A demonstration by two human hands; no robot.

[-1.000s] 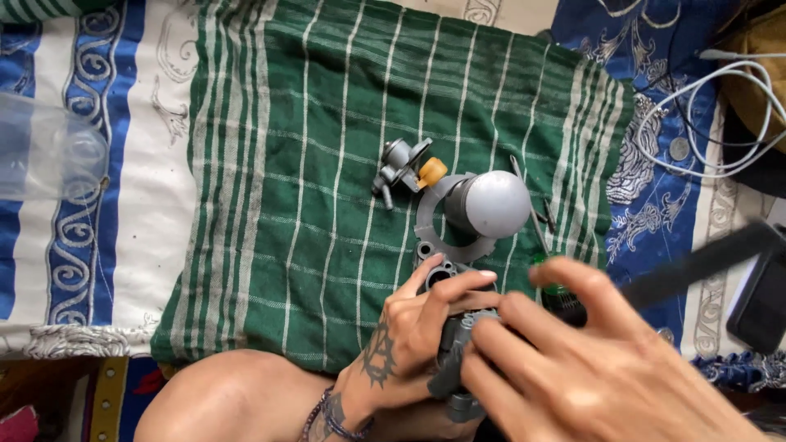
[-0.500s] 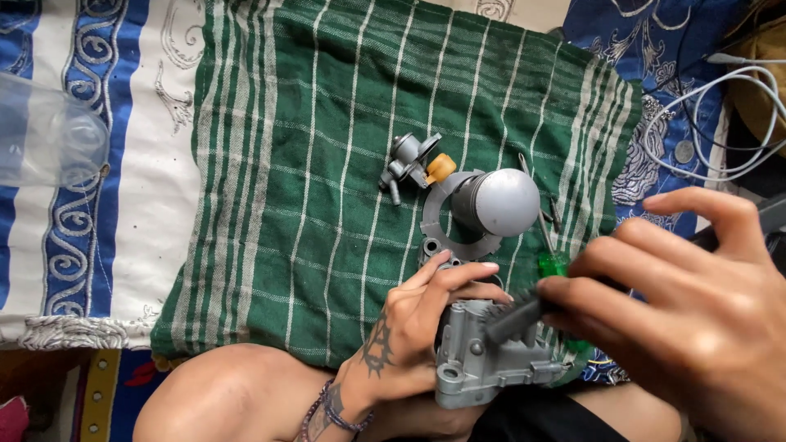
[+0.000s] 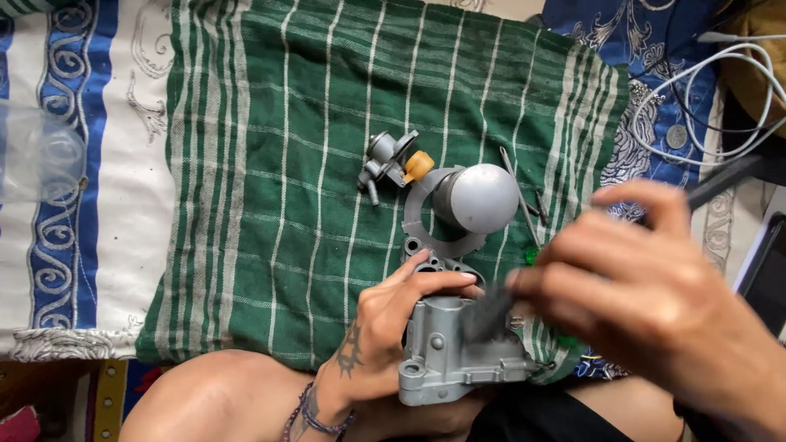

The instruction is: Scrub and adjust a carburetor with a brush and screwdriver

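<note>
Since 0.5 s ago the right hand (image 3: 647, 303) has swung left and closer to the camera, now blurred with motion, and the dark tool (image 3: 491, 311) it grips has come down onto the top of the grey metal housing (image 3: 458, 352). The left hand (image 3: 393, 327) has stayed put, wrapped around the left side of that housing, thumb and forefinger curled over its upper rim, holding it upright over the person's lap at the near edge of the green striped cloth (image 3: 286, 180).

The right hand is clenched around the tool's handle; a bit of green shows beneath the fingers, but the tip is too blurred to tell what kind of tool it is.

On the cloth, just beyond the housing, lie 2 loose pieces: a round grey dome on a flat ring (image 3: 475, 200) and a small valve with a yellow cap (image 3: 397, 164). So the assembly looks already partly taken apart, with the housing itself under work. A thin rod (image 3: 517, 192) lies right of the dome, and white cables (image 3: 704, 98) coil at the far right.
</note>
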